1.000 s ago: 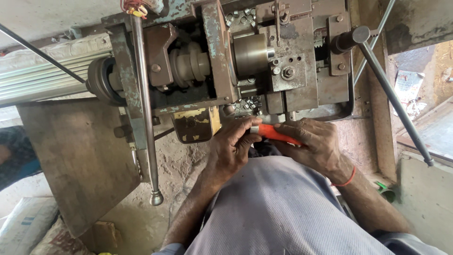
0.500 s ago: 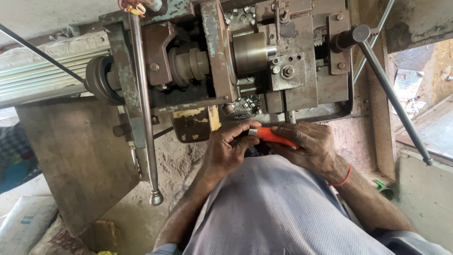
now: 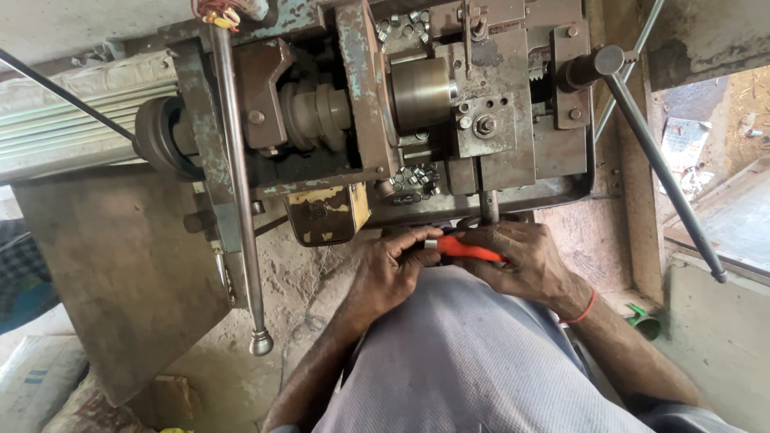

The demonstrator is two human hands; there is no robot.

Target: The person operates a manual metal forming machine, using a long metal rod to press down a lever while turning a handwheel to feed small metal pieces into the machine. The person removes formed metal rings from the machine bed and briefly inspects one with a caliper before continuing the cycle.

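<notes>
Both hands are gripping one orange-handled tool [image 3: 469,249]: left hand [image 3: 393,269] pinching its metal tip, right hand [image 3: 525,261] clenching the handle. Looks light, rigid; handle is offering the surest hold.

Both forearms are left bare, no sleeves seen down to the wrists. A thin red-orange band [image 3: 584,309] is worn around the right wrist, just behind the right hand [image 3: 521,261]. Nothing is worn on the left hand [image 3: 393,269]. The lap is covered by pale grey, finely woven cloth [image 3: 465,361], slightly creased.
</notes>
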